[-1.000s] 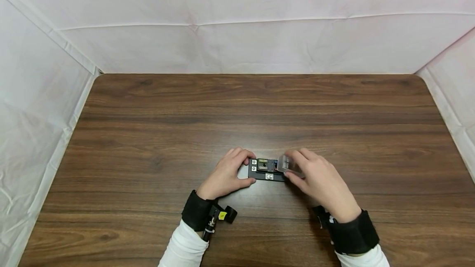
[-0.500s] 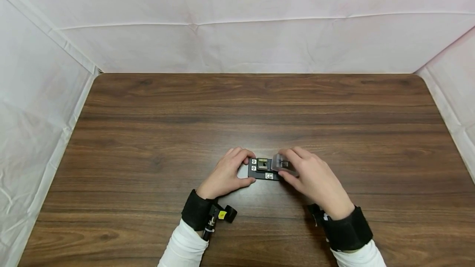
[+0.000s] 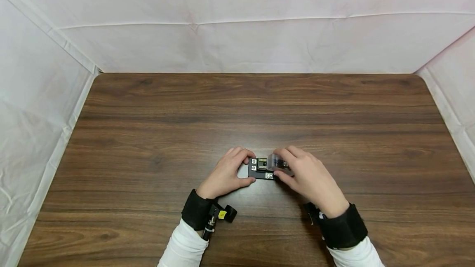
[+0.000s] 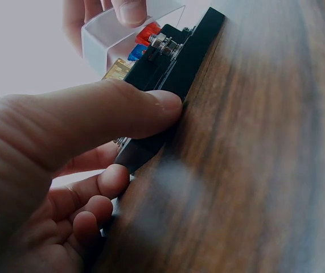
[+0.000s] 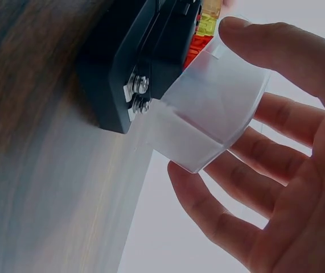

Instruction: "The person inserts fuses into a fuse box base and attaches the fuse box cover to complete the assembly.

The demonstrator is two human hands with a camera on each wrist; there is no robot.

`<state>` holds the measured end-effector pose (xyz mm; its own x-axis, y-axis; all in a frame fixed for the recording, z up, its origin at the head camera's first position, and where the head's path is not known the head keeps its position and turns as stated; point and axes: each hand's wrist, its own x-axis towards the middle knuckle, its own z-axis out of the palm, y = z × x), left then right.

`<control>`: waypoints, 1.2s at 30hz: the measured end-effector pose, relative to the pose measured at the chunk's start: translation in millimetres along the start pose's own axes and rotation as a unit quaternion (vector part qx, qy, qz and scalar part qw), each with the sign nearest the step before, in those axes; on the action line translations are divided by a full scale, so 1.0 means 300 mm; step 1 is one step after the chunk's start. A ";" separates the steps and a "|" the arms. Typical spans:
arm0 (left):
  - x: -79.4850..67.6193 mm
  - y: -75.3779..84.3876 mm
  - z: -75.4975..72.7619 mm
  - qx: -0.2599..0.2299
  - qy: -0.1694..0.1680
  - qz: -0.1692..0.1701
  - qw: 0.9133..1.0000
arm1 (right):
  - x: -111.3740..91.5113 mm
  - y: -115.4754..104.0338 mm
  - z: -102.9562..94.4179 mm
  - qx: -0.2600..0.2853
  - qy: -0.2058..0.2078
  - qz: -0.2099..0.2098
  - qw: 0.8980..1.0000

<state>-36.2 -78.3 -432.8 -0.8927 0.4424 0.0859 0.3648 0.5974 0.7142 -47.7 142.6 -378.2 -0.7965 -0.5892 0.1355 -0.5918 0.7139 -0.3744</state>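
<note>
A black fuse block (image 3: 262, 175) lies flat on the table. My left hand (image 3: 228, 173) grips its left end, thumb on the near side and fingers on the far side. Over the block's right part, my right hand (image 3: 309, 176) holds a clear plastic cover (image 3: 273, 162) between thumb and fingers. The left wrist view shows a red blade fuse (image 4: 147, 34) and a blue blade fuse (image 4: 136, 53) on the block. In the right wrist view the cover (image 5: 219, 102) is tilted beside the fuses, above the end with metal terminal screws (image 5: 139, 85).
The brown wood-grain table (image 3: 237, 114) extends around both hands. White cloth walls (image 3: 259, 48) stand behind it and at both sides. Black straps with small cameras (image 3: 231, 214) are worn on both wrists.
My right hand has moved left with the clear cover, which now hides more of the fuse block's right part. My left hand and the block have stayed in place.
</note>
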 end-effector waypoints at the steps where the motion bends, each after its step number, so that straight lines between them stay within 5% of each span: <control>1: 0.000 0.000 -0.001 0.000 0.000 -0.001 1.000 | 0.002 -0.001 0.001 -0.001 0.001 -0.003 1.000; 36: -0.003 0.000 -0.005 -0.002 0.003 0.006 1.000 | 0.031 -0.031 0.027 -0.017 -0.012 -0.022 1.000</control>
<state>-35.7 -79.6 -431.8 -0.8899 0.4455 0.0981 0.3740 0.5895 0.7159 -48.7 127.3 -380.7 -0.7668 -0.6287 0.1293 -0.6304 0.6997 -0.3362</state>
